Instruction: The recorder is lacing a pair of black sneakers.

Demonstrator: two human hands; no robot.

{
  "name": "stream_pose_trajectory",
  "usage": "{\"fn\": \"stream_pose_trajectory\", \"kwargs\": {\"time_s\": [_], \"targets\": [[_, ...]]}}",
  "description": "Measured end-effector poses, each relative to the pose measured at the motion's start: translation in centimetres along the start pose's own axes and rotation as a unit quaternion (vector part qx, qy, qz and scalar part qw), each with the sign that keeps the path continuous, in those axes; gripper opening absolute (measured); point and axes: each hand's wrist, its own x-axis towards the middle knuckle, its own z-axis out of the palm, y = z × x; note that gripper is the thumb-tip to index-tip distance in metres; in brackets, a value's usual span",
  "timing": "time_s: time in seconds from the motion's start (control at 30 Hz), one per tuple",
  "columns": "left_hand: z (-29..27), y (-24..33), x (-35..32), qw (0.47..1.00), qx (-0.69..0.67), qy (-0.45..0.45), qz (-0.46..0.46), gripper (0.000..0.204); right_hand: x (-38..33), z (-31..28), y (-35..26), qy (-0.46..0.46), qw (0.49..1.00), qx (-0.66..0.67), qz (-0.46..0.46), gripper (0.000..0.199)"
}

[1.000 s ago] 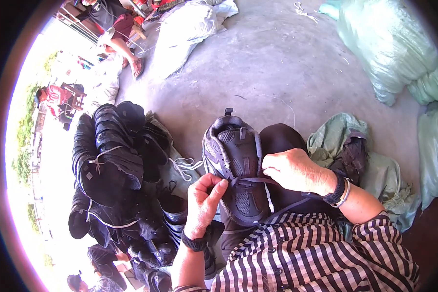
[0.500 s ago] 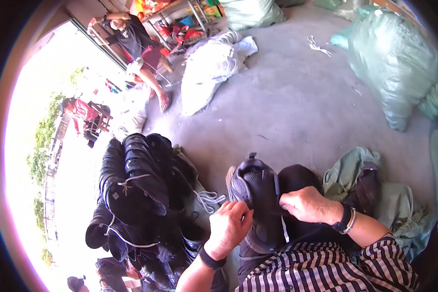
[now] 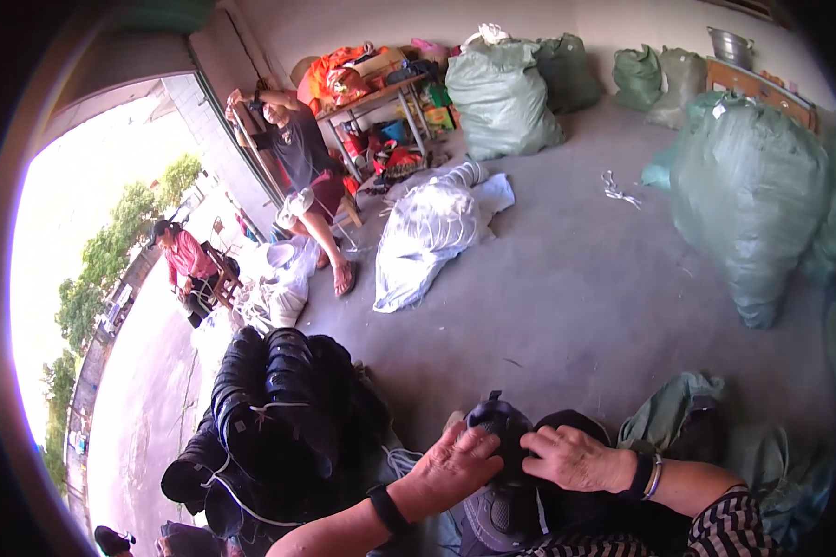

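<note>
A dark grey athletic shoe (image 3: 500, 520) with mesh panels lies in front of me over my lap, its pull loop pointing away. My left hand (image 3: 455, 464) is closed at the left edge of its opening, fingertips pinched together. From the right, my right hand (image 3: 576, 458) is closed too, its thumb and forefinger pinching over the shoe's middle. What either pinch holds is too small to make out. A white lace (image 3: 541, 511) hangs along the shoe's right side, below my right hand.
Left of me stands a pile of stacked black shoe uppers (image 3: 288, 399) tied with white cord. Large green sacks (image 3: 748, 204) stand at the right and back. A white sack (image 3: 427, 232) lies on the floor. Two people (image 3: 302, 148) sit ahead left, near a cluttered table (image 3: 372, 102).
The view has tilted up, so more of the far room shows. My hands have come closer together over the shoe's opening.
</note>
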Motion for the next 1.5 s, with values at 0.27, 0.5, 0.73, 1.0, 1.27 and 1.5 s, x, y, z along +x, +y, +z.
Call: {"fn": "stream_pose_trajectory", "kwargs": {"time_s": [0.27, 0.5, 0.73, 1.0, 1.27, 1.5], "targets": [[0.5, -0.3, 0.0, 0.993, -0.041, -0.108, 0.039, 0.015, 1.3, 0.2, 0.3, -0.091, 0.994, 0.042, -0.037, 0.005], [0.5, 1.4, 1.3, 0.951, 0.012, -0.306, 0.036, 0.003, 1.0, 0.8, 0.4, -0.114, 0.99, 0.057, -0.065, 0.003], [2.3, 0.3, 1.3, 0.93, -0.327, -0.074, -0.15, 0.013, 1.0, 1.5, 0.1, -0.118, 0.976, 0.151, 0.104, 0.014], [5.8, 1.4, -0.5, 0.712, -0.639, 0.142, -0.253, 0.021, 0.7, 2.0, -2.2, -0.124, 0.98, 0.082, 0.131, 0.008], [6.9, 1.3, -1.4, 0.62, -0.709, 0.199, -0.271, 0.025, 2.2, 0.8, 1.4, 0.127, 0.639, 0.69, 0.315, 0.019], [7.2, 1.2, -1.0, 0.6, -0.731, 0.217, -0.243, 0.022, 2.2, 1.8, -1.2, -0.031, 0.665, 0.684, 0.298, 0.019]]}}
